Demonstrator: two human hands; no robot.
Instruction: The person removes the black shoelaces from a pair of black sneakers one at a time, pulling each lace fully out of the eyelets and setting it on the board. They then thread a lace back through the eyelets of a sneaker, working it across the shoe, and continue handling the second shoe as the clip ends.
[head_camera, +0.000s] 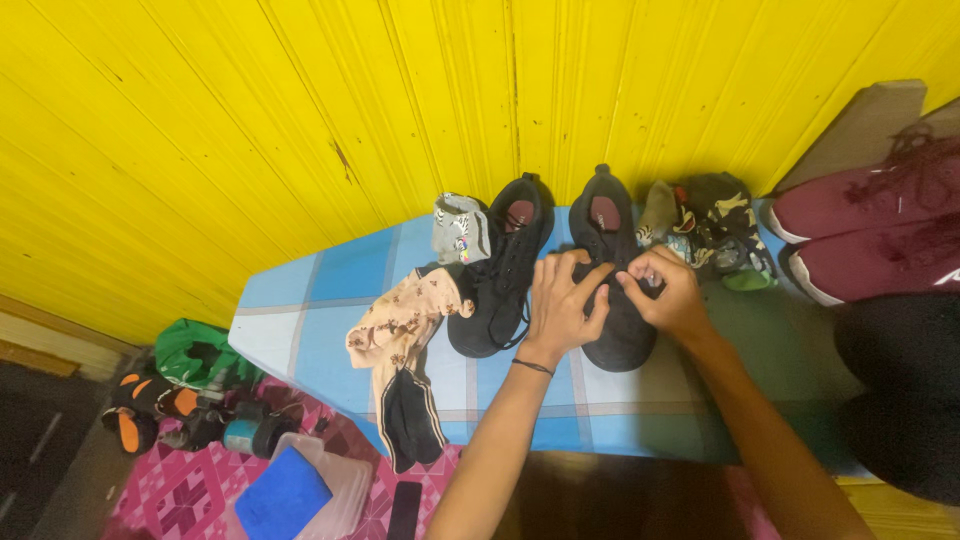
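Note:
Two black lace-up shoes stand side by side on a blue checked ironing board, heels toward the yellow wall. Both my hands are over the laces of the right black shoe. My left hand pinches the lace area from the left, a thin black band on its wrist. My right hand grips the laces from the right, fingertips meeting the left hand's. The left black shoe lies untouched, its laces loose.
A beige patterned sock and a black sock hang over the board's front edge. A grey patterned sock and a heap of socks lie near the wall. Two maroon shoes sit at right. Bags and plastic boxes crowd the floor.

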